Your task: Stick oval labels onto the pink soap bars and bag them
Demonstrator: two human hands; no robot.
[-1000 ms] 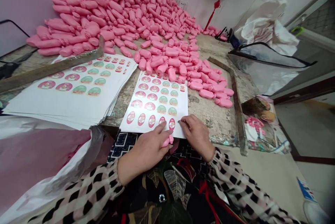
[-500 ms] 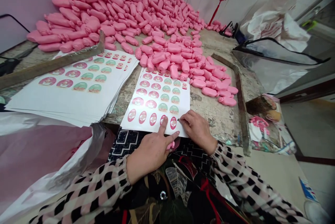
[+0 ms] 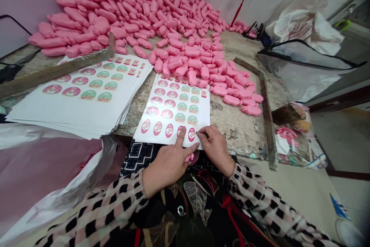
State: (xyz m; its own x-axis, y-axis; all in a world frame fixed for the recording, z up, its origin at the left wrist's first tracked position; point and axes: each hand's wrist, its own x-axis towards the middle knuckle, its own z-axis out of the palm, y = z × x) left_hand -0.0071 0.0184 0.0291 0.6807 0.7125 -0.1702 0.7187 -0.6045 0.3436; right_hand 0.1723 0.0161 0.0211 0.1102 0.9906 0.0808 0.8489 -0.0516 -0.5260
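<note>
A white sticker sheet (image 3: 199,108) lies at the table's front edge, printed with pink and green labels. My left hand (image 3: 166,164) rests over its lower edge, two fingers stretched out, the index fingertip on one oval sticker. Under that palm, a small part of a pink bottle-shaped piece (image 3: 189,157) shows in the curled fingers. My right hand (image 3: 216,147) is closed in a pinch at the right edge of the last oval sticker (image 3: 192,134). A tiny dark tip shows at its fingertips; what it belongs to is hidden.
Behind the sheet rises a large heap of pink bottle-shaped pieces (image 3: 138,4). A stack of sticker sheets (image 3: 66,118) lies left under a wooden strip (image 3: 58,70). Another wooden strip (image 3: 266,120) edges the right side. A white bag (image 3: 43,177) stands at lower left.
My right hand has shifted slightly left and down, with its pinch still beside the same oval sticker. My left hand stays nearly still on the sheet.
</note>
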